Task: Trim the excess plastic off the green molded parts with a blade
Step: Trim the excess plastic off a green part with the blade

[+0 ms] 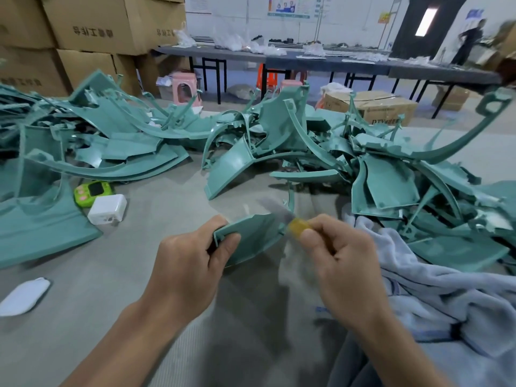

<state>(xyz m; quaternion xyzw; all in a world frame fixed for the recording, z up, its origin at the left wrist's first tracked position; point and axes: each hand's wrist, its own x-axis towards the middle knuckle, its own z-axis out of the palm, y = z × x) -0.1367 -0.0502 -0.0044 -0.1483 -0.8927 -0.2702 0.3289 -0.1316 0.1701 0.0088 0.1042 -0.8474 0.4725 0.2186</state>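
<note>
A wide grey counter point(97, 289) is spread beneath everything, and the small curved green plastic panel point(251, 236) held just above its near middle is taken as the reference. Beyond that panel, from far left to far right, a sprawling heap of green molded plastic parts point(279, 129) is piled on the counter, with long curved strips and flat shells tangled together. Far behind the panel and to its left, brown cardboard boxes point(92, 23) are stacked. To the right of the panel, a crumpled pale blue-grey fleece cloth point(446, 297) is laid against the heap.

The panel is gripped at its left end by the left hand point(184, 263), whose fingers are curled round the rim. At the panel's right edge the right hand point(343, 261) is closed round the yellow handle of a thin grey blade point(297, 227), which is pointed up and left past the panel's upper right corner. The steel is blurred, so contact with the edge cannot be confirmed.

Far to the panel's left and nearer the viewer, a white face mask point(23, 296) is lying flat. Left of the panel and a little beyond it, a white rectangular plastic block point(107, 209) is set just beside a lime-green handheld gadget point(93, 191).
</note>
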